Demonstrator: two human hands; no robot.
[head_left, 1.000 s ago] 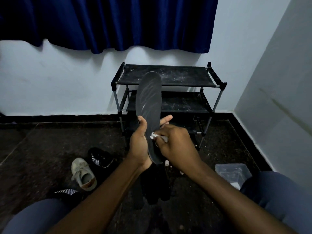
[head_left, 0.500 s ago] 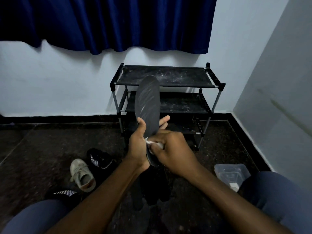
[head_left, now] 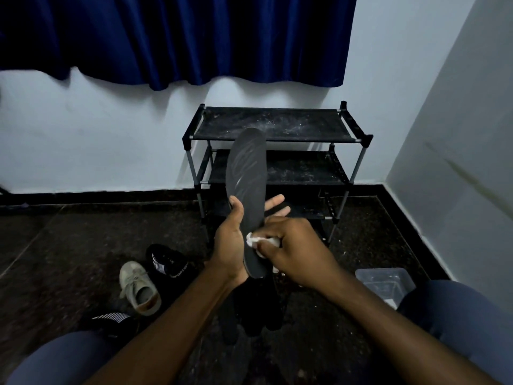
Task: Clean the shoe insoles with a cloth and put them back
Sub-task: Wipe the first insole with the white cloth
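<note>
Dark streaked insole (head_left: pixel 248 173) upright, white cloth (head_left: pixel 256 240) touching

The right hand (head_left: pixel 291 245) hides most of the cloth (head_left: pixel 256 240).

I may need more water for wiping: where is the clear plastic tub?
The clear plastic tub sits on the floor at lower right of the head view, by the right knee.

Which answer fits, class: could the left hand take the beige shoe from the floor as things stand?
Probably not yet. The left hand is closed around the insole while the right hand wipes it with the cloth. The beige shoe lies unobstructed on the left.
</note>
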